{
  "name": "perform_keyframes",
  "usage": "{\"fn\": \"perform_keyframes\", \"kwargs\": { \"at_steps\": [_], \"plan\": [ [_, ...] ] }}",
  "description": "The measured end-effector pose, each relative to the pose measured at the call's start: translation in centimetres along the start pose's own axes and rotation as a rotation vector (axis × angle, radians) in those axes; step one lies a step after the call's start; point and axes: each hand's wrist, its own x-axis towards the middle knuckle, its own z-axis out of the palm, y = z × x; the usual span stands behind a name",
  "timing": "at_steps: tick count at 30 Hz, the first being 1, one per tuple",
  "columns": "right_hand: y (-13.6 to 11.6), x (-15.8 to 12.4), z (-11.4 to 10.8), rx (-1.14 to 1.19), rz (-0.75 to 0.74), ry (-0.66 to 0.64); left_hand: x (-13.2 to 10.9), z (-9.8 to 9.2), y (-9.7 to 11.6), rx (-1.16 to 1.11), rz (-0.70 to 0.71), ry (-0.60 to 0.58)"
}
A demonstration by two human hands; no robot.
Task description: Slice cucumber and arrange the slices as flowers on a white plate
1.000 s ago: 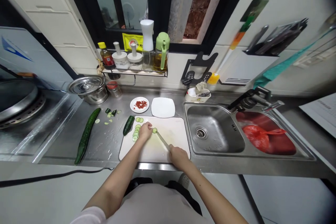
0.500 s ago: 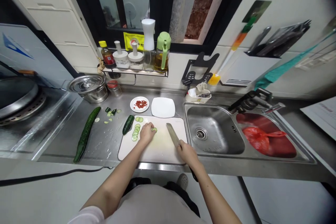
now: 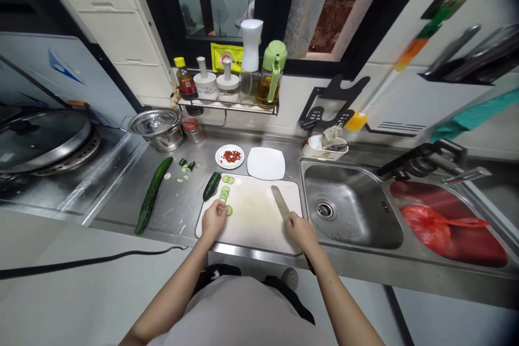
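Observation:
My left hand [image 3: 214, 218] is closed, fingers pinched, at the left part of the white cutting board [image 3: 259, 238]. A round cucumber slice [image 3: 229, 210] is held at its fingertips. Right above the fingers runs a short row of cucumber slices [image 3: 224, 192], partly hidden by the hand. My right hand [image 3: 300, 231] grips a kitchen knife [image 3: 279, 201], its blade lying over the right side of the board and pointing away from me. A cut piece of cucumber [image 3: 211, 186] rests at the board's upper left edge.
A whole cucumber [image 3: 153, 194] and some cucumber scraps [image 3: 187, 165] lie on the steel counter to the left. Behind the board are a plate of chopped red bits [image 3: 219, 158] and a white plate [image 3: 266, 163]. A sink [image 3: 352, 211] is on the right.
My left hand has moved left and toward me across the board, carrying the slice beside the row. My right hand still holds the knife in nearly the same place. The view has shifted.

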Motion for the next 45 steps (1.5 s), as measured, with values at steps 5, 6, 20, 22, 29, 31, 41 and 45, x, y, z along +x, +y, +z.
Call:
{"fn": "perform_keyframes", "kwargs": {
  "at_steps": [5,6,20,22,29,31,41,45],
  "plan": [
    [-0.2,0.5,0.3,-0.008,-0.010,-0.012,0.2,-1.7,-1.9,0.070,-0.041,0.059],
    [-0.2,0.6,0.3,-0.010,-0.014,-0.009,0.3,-1.8,-2.1,0.083,-0.037,0.061],
    [-0.8,0.7,0.4,-0.024,-0.013,-0.042,3.5,-0.5,0.4,0.248,0.196,0.059],
    [-0.8,0.8,0.4,-0.026,-0.012,-0.047,5.0,-0.1,2.4,0.281,0.190,0.006],
    [-1.0,0.5,0.1,-0.016,-0.007,-0.063,8.7,1.6,6.6,0.473,0.104,-0.097],
    [-1.0,0.4,0.0,0.000,-0.011,-0.070,9.2,1.8,6.7,0.523,0.105,-0.096],
    [-1.0,0.3,-0.2,0.008,-0.007,-0.062,9.7,1.7,7.3,0.609,0.132,-0.100],
    [-1.1,0.2,-0.3,0.000,-0.006,-0.062,9.5,1.3,7.3,0.571,0.151,-0.067]
  ]
}}
